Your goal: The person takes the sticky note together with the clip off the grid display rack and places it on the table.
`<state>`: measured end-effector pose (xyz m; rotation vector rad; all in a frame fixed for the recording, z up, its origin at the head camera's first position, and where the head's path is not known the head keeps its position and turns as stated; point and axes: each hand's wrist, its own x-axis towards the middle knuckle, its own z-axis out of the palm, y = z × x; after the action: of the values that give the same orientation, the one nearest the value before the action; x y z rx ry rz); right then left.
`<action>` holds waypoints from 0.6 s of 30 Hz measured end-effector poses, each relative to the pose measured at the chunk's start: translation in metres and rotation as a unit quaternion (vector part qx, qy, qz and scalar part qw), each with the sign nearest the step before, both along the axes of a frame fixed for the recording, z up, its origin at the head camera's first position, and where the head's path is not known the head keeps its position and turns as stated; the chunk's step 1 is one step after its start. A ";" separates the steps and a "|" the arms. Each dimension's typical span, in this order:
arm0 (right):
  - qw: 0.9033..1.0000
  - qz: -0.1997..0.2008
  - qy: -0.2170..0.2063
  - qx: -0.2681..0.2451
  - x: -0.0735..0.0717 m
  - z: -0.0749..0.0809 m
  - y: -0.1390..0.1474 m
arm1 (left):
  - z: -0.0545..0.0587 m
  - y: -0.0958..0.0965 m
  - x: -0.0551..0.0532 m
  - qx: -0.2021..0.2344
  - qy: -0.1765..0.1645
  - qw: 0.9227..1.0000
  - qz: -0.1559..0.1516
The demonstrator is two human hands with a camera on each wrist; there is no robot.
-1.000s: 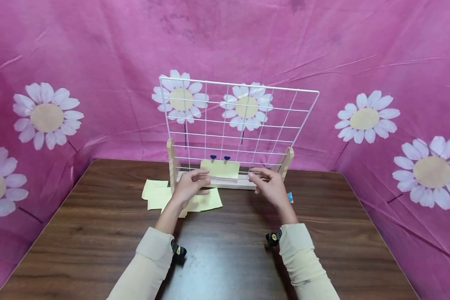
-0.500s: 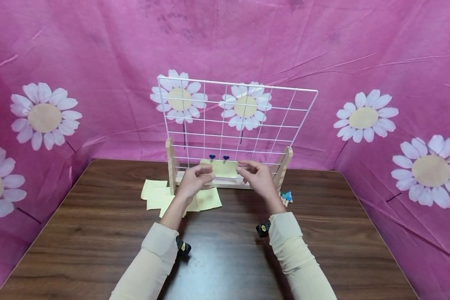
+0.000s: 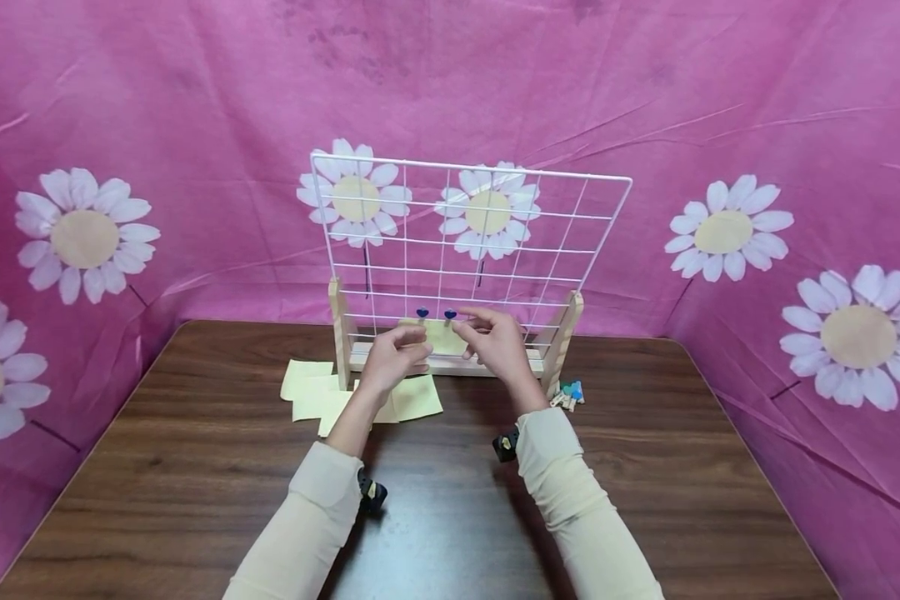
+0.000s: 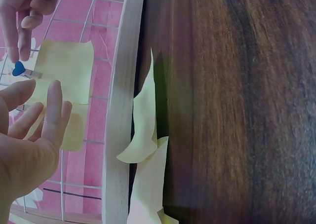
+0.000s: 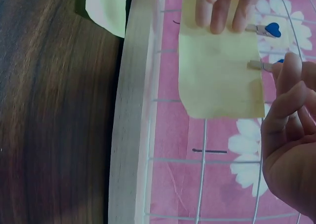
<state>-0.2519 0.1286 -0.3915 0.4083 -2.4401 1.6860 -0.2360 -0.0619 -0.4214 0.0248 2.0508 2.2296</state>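
Note:
A yellow sticky note (image 3: 442,337) hangs low on the white wire grid (image 3: 472,221), held by two small wooden clothespins with dark blue hearts. My right hand (image 3: 497,343) is at the right-hand clothespin (image 4: 19,69), its thumb and forefinger apart around the heart; the right wrist view partly hides that heart behind a finger. My left hand (image 3: 395,360) is at the note's left part, fingers extended over its face; whether they press it is unclear. The left-hand clothespin (image 5: 269,29) is beside those fingers.
Several loose yellow notes (image 3: 315,398) lie on the brown table (image 3: 195,467), left of and before the grid's wooden stand (image 3: 340,333). A small pile of clothespins (image 3: 572,393) with blue and green tops lies by the right upright. A pink flowered cloth (image 3: 720,100) hangs behind.
My right hand has moved left and slightly up, from beyond the note's right edge to the right-hand clothespin. My left hand has shifted slightly right. The pile of clothespins has come into view.

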 end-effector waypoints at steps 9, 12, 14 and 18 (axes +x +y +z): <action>1.000 -0.008 -0.006 0.019 -0.005 0.004 -0.010 | 0.000 0.001 -0.002 -0.011 0.011 1.000 -0.001; 1.000 -0.012 -0.010 0.020 -0.008 0.005 -0.013 | 0.000 0.002 -0.003 -0.020 0.016 1.000 -0.002; 1.000 -0.012 -0.013 0.018 -0.008 0.006 -0.014 | -0.001 0.002 -0.003 -0.028 0.018 0.999 0.000; 1.000 -0.014 -0.021 0.017 -0.009 0.005 -0.018 | 0.000 0.003 -0.002 -0.041 0.022 0.999 0.004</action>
<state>-0.2605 0.1109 -0.3866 0.3432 -2.4952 1.6613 -0.2376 -0.0592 -0.4216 0.0592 2.1660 2.1667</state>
